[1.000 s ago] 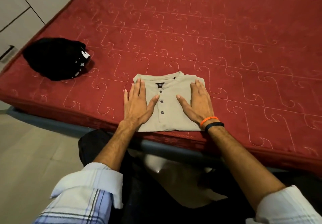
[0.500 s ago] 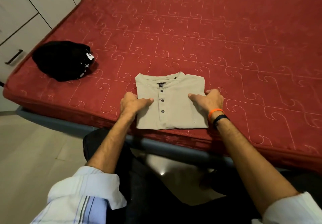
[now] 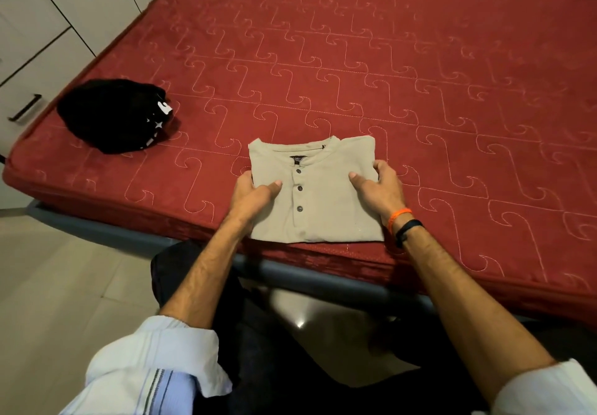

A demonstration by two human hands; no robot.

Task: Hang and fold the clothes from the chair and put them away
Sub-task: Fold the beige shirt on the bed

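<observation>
Folded beige shirt (image 3: 315, 191) sits at mattress (image 3: 420, 75) near edge; my left hand (image 3: 253, 193) and right hand (image 3: 379, 188) pinch its side edges (thumbs on top). Soft, light, floppy, so I'd support underneath

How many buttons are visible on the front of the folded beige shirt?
3, in a line down the placket of the beige shirt: top button, middle button, bottom button. More may be hidden in the folds.
</observation>
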